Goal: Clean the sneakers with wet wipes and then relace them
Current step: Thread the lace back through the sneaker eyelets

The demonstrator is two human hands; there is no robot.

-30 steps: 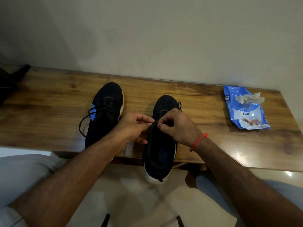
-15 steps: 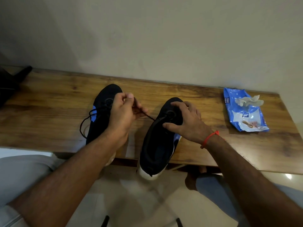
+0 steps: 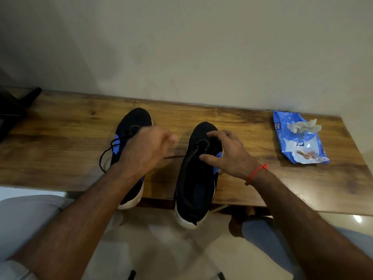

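- Up front, from the head camera, we see a long brown wooden bench (image 3: 252,184) set against a plain pale wall (image 3: 201,47), with two black knit sneakers on it, toes toward the wall and white-soled heels hanging over the near edge.
- We find the left black sneaker with the blue side patch (image 3: 133,126) partly hidden behind our left forearm; its black lace loops out loosely to its left.
- Our left hand (image 3: 147,148) hangs over the gap between the shoes with fingers curled in; it is motion-blurred, so we think it pinches the thin black lace (image 3: 175,157) that runs from it toward the right shoe, but we cannot tell for sure.
- We see the right black sneaker (image 3: 198,188) lying with its mouth open toward us.
- Our right hand (image 3: 228,156), with a red thread bracelet (image 3: 256,173) at the wrist, rests on that shoe's upper, fingers spread and relaxed, thumb on the collar, clasping nothing.
- Well apart to the right lies a blue plastic pack of wet wipes (image 3: 298,142), with a crumpled white wipe (image 3: 302,126) on top of it.
- At the far left edge we make out a dark object (image 3: 14,106), too dim to identify.
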